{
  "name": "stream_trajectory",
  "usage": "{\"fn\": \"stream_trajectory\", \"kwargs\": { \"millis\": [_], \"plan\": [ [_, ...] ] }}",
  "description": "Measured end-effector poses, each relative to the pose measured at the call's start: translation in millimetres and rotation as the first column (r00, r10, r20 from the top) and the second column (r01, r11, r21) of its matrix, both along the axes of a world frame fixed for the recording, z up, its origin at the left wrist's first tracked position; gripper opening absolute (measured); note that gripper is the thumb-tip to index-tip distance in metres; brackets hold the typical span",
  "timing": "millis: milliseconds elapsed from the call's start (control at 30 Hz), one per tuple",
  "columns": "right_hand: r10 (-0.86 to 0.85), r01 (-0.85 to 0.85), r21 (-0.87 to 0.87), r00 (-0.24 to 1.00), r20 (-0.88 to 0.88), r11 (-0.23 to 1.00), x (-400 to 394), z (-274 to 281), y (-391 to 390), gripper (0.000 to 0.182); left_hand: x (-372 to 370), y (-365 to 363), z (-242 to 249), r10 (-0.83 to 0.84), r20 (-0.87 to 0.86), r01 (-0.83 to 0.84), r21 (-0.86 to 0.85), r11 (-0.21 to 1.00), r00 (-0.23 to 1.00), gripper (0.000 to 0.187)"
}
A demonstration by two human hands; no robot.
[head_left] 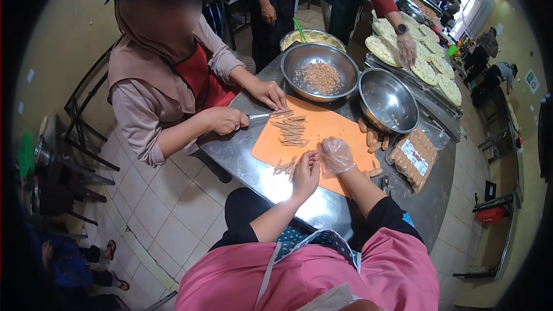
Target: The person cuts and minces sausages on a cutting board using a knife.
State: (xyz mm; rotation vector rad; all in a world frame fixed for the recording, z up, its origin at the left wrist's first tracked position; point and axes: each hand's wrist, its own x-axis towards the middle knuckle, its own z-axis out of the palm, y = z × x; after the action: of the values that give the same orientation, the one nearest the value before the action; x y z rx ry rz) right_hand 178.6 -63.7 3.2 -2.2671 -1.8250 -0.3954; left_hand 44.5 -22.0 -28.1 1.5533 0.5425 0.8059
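My left hand is bare, its fingers pinched together over the near edge of the orange cutting board; what they hold, if anything, is too small to tell. Beside it, almost touching, my right hand wears a clear plastic glove. Its fingers are curled, and what is in them is hidden. Thin sausage strips lie piled on the board, with more strips next to my left hand. Whole sausages lie along the board's right side. Across the corner, a co-worker holds a knife against sausage pieces.
A steel bowl of chopped sausage stands behind the board, with another steel bowl to its right. A sausage pack lies on the steel table. Farther back, another person's hand reaches over topped flat dough rounds.
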Motion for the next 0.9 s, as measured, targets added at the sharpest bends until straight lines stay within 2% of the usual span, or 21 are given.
{"fn": "stream_trajectory", "kwargs": {
  "millis": [33,67,100,133,167,200,233,267,300,333,367,400,467,500,533,600,667,733,800,833,900],
  "plan": [
    [0.02,-0.013,-0.056,0.991,0.135,0.998,6.0,1.0,4.6,0.018,0.6,-0.1,-0.9,-0.002,-0.007,0.002,-0.01,1.0,1.0,0.027],
    [0.02,-0.013,-0.054,0.99,0.137,0.998,10.2,1.3,9.4,0.018,0.6,-0.6,-1.8,-0.002,-0.005,0.001,-0.009,1.0,1.0,0.027],
    [-0.201,0.201,-0.013,0.975,-0.099,0.98,12.2,5.2,15.6,0.017,0.6,-1.0,-2.4,0.007,-0.005,-0.007,0.015,1.0,1.0,0.026],
    [-0.391,0.407,-0.022,0.858,-0.333,0.913,13.4,9.1,19.9,0.017,0.8,-0.9,-2.9,0.016,-0.004,-0.016,0.041,0.999,1.0,0.026],
    [-0.388,0.405,-0.018,0.859,-0.333,0.914,15.3,13.1,20.2,0.017,0.3,-1.2,-3.5,0.019,-0.003,-0.019,0.044,0.999,1.0,0.026],
    [-0.393,0.466,-0.038,0.697,-0.6,0.884,19.2,18.8,18.9,0.019,0.3,-1.6,-2.3,0.023,-0.008,-0.022,0.045,0.999,1.0,0.026],
    [-0.356,0.516,-0.078,0.467,-0.81,0.853,22.7,23.9,17.5,0.022,0.1,-2.1,-1.3,0.026,-0.013,-0.025,0.045,0.999,1.0,0.025],
    [-0.354,0.516,-0.076,0.467,-0.81,0.853,24.0,27.5,15.7,0.022,-0.4,-2.8,-0.8,0.026,-0.012,-0.025,0.046,0.999,1.0,0.025],
    [-0.213,0.557,-0.094,0.152,-0.965,0.825,23.1,32.9,12.8,0.015,-1.1,-3.2,1.2,0.03,-0.02,-0.029,0.066,0.997,0.999,0.024],
    [-0.027,0.587,-0.128,-0.177,-0.984,0.8,22.5,39.0,9.1,0.014,-1.2,-3.2,2.2,0.034,-0.027,-0.032,0.086,0.996,0.999,0.024],
    [0.013,0.552,-0.182,-0.331,-0.944,0.813,22.1,45.8,2.5,0.015,-1.7,-3.4,2.9,0.033,-0.026,-0.03,0.088,0.996,0.999,0.024],
    [0.014,0.553,-0.18,-0.329,-0.944,0.814,26.8,45.3,1.5,0.015,-2.4,-3.8,3.0,0.034,-0.027,-0.031,0.097,0.995,0.999,0.024],
    [0.101,0.436,-0.233,-0.617,-0.78,0.869,38.7,42.7,1.6,0.017,-3.5,-4.5,3.1,0.037,-0.027,-0.034,0.108,0.994,0.999,0.023],
    [0.124,0.352,-0.2,-0.713,-0.69,0.914,43.4,45.8,2.5,0.023,-3.9,-4.8,5.1,0.029,-0.023,-0.026,0.099,0.995,0.999,0.023],
    [0.123,0.351,-0.199,-0.713,-0.691,0.915,47.7,48.4,7.2,0.023,-4.8,-5.2,7.1,0.02,-0.021,-0.018,0.09,0.996,1.0,0.023],
    [0.122,0.331,-0.281,-0.813,-0.569,0.901,58.4,63.2,21.0,0.029,-6.4,-5.8,12.9,0.018,-0.03,-0.016,0.094,0.995,0.999,0.022],
    [0.119,0.322,-0.229,-0.777,-0.618,0.919,73.5,78.6,40.6,0.031,-7.7,-7.4,19.1,0.018,-0.021,-0.016,0.103,0.995,1.0,0.021],
    [0.186,0.301,-0.062,-0.723,-0.665,0.952,97.9,86.9,68.2,0.031,-7.7,-6.9,20.4,0.03,-0.025,-0.027,0.12,0.992,0.999,0.02],
    [0.262,0.393,-0.014,-0.639,-0.723,0.919,123.2,94.6,104.4,0.033,-9.1,-7.4,22.6,0.026,-0.031,-0.022,0.12,0.993,0.999,0.02],
    [0.263,0.39,-0.011,-0.641,-0.722,0.921,132.4,98.9,120.9,0.033,-9.1,-7.1,22.2,0.03,-0.031,-0.025,0.123,0.992,0.999,0.02],
    [0.298,0.605,-0.021,-0.422,-0.856,0.796,148.9,104.8,151.2,0.033,-8.5,-7.0,20.8,0.027,-0.053,-0.018,0.162,0.987,0.998,0.02]
  ]
}}
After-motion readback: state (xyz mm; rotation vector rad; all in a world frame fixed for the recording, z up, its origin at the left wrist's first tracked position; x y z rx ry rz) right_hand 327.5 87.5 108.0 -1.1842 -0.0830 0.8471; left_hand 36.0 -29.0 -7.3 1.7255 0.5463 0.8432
